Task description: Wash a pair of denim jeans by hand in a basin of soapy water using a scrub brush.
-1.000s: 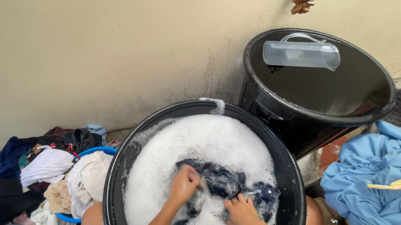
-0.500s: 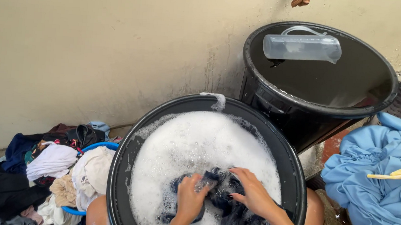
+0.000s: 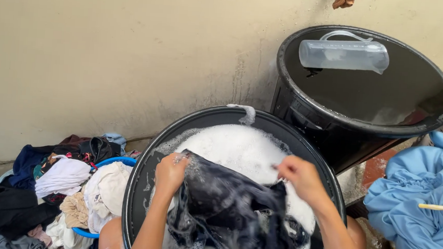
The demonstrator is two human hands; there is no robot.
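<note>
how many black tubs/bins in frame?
2. A black basin full of suds sits nearest, where the left hand and right hand lift a dark wet garment. A taller black bin stands behind it by the wall; a clear jug floats inside.

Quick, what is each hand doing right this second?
Left hand: closed, its grip on one edge of the dark wet garment, lifted over the suds.
Right hand: closed, its grip on the garment's other edge.

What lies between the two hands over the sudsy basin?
In the head view, the wet dark garment stretches between the left hand and right hand.
</note>
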